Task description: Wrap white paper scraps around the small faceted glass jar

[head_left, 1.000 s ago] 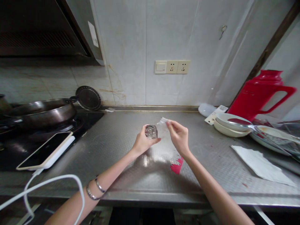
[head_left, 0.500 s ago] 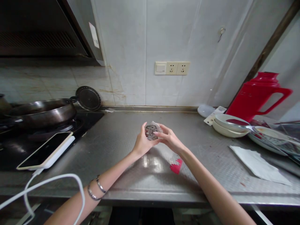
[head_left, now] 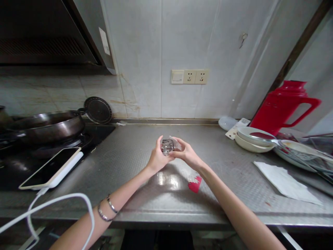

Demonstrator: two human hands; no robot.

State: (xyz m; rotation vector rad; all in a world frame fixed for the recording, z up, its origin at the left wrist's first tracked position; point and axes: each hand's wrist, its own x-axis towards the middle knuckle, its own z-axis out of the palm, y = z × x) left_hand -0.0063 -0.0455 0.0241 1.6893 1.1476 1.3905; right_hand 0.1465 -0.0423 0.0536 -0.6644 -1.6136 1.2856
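Left hand (head_left: 155, 158): gripping a small clear glass (head_left: 167, 147) above the steel counter (head_left: 130, 156).
Right hand (head_left: 188, 155): pinching crumpled white paper (head_left: 175, 142) against it.

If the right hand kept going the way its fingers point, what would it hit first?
The small glass in the left hand: the right hand points left at it, fingertips apparently touching, a white paper scrap between.
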